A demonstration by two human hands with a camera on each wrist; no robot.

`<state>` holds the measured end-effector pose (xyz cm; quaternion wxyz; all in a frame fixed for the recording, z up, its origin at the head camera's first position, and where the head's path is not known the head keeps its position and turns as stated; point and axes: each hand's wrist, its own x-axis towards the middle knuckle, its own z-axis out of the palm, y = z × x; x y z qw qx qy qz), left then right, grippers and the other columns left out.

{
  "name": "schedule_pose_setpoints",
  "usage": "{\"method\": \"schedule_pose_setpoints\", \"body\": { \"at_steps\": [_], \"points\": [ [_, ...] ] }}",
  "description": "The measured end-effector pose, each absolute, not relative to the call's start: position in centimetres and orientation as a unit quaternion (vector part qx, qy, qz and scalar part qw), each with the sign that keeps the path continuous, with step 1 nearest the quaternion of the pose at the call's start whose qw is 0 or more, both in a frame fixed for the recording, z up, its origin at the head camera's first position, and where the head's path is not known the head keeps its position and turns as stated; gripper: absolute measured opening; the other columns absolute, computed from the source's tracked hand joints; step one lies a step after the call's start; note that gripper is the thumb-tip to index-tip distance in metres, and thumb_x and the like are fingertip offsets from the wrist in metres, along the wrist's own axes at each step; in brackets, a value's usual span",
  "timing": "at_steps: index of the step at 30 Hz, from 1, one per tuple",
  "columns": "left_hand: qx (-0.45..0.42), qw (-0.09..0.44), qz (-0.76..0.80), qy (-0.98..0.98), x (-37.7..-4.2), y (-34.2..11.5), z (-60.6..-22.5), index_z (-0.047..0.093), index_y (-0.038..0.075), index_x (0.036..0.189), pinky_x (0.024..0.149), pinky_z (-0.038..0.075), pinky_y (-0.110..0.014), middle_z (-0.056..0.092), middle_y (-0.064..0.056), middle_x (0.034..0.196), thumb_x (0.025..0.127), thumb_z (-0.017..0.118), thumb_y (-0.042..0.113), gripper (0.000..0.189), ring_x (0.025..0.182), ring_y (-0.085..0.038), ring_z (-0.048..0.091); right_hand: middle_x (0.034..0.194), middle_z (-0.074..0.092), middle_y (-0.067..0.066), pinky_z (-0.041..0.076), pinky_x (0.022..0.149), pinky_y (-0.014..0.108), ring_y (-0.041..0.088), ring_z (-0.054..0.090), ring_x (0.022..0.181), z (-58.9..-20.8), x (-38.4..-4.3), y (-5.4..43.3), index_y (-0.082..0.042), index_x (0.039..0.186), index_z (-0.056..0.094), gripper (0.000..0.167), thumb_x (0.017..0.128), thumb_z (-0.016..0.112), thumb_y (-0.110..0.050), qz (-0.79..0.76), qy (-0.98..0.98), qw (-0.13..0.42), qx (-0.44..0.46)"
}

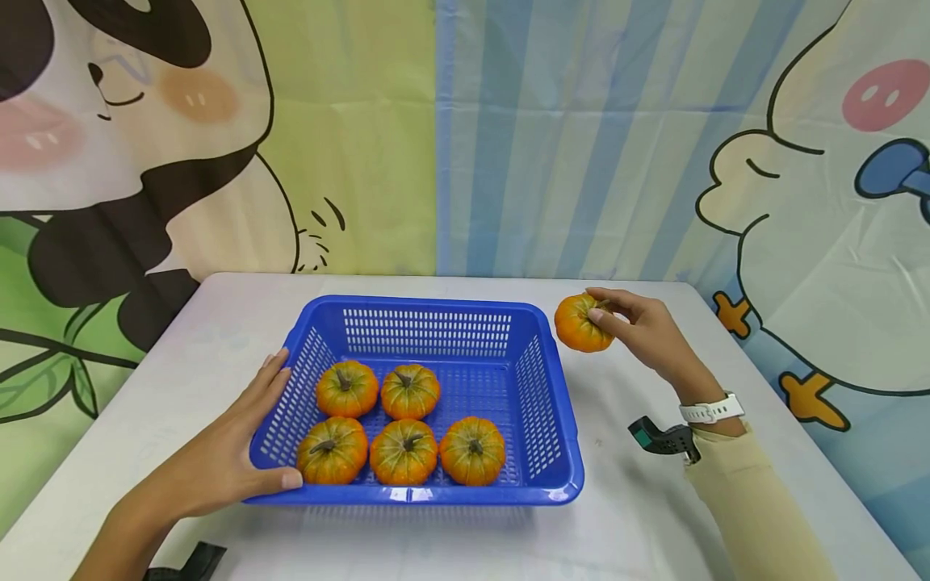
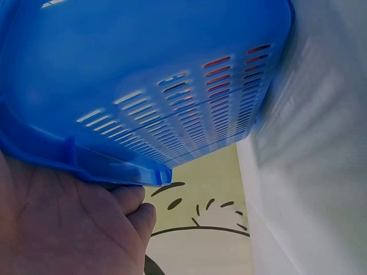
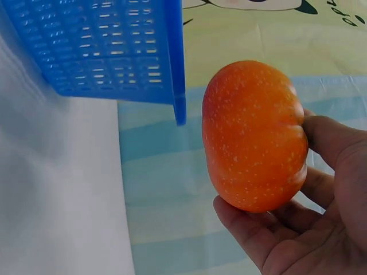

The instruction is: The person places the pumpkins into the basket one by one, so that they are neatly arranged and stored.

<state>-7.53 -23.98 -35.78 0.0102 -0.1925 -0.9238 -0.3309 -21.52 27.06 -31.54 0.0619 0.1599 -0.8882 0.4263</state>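
In the head view my right hand (image 1: 643, 335) pinches a small orange pumpkin (image 1: 579, 324) by its side and top, just past the right edge of a blue plastic basket (image 1: 541, 379). Seen from the right wrist, the pumpkin's (image 3: 252, 137) smooth underside faces the camera, apart from the basket (image 3: 175, 63), with fingertips beneath it. My left hand (image 1: 218, 452) rests against the basket's left rim, fingers fairly straight, thumb lying on the front corner. From the left wrist, its palm (image 2: 63, 223) lies along the basket's outer wall (image 2: 149, 63); the thumb is hidden there.
Several pumpkins (image 1: 403, 453) sit in the basket's left and front part, stems up. The basket stands on a white table (image 1: 617, 484). Behind hangs a cartoon-printed cloth (image 1: 567, 137). Dark straps (image 1: 664, 438) are on both wrists, and a white band (image 1: 712, 410) is on the right.
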Motion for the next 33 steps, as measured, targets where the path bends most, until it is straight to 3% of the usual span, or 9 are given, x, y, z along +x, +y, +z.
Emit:
{"method": "schedule_pose_setpoints", "body": {
  "at_steps": [11,20,26,33],
  "points": [
    [-0.196,0.015,-0.332,-0.923,-7.6,-24.0,-35.9,0.005,0.014,0.157,0.101,0.018,-0.076,-0.007,-0.001,0.163,0.073,0.079,0.038,0.115,0.148,-0.028,-0.004,0.119,0.063,0.017,0.050,0.082,0.015,0.033,0.058,0.114,-29.8,-21.7,25.2,-0.002,0.135,0.057,0.047,0.098,0.060,-0.030,0.428,-0.879,0.065,0.200],
    [-0.193,0.016,-0.329,-0.924,-7.5,-24.0,-35.8,0.004,0.014,0.157,0.099,0.020,-0.077,-0.008,-0.001,0.163,0.074,0.079,0.038,0.115,0.147,-0.029,-0.004,0.118,0.066,0.013,0.053,0.089,0.034,0.027,0.058,0.113,-28.6,-22.0,23.3,-0.004,0.132,0.060,0.045,0.097,0.061,-0.033,0.416,-0.877,0.037,0.236],
    [-0.196,0.017,-0.334,-0.922,-7.5,-24.0,-35.9,0.005,0.014,0.157,0.101,0.017,-0.076,-0.007,-0.001,0.163,0.074,0.079,0.037,0.114,0.148,-0.028,-0.004,0.119,0.065,0.011,0.055,0.085,0.032,0.024,0.063,0.105,-28.2,-22.3,21.8,-0.005,0.133,0.060,0.045,0.097,0.062,-0.032,0.418,-0.871,0.014,0.259],
    [-0.195,0.016,-0.331,-0.923,-7.5,-24.0,-35.9,0.005,0.014,0.157,0.100,0.019,-0.076,-0.007,-0.001,0.163,0.074,0.079,0.038,0.114,0.148,-0.029,-0.004,0.120,0.064,0.009,0.056,0.083,0.034,0.025,0.060,0.109,-27.8,-22.5,19.8,-0.007,0.135,0.059,0.045,0.096,0.064,-0.030,0.390,-0.872,-0.020,0.294]
  ]
}}
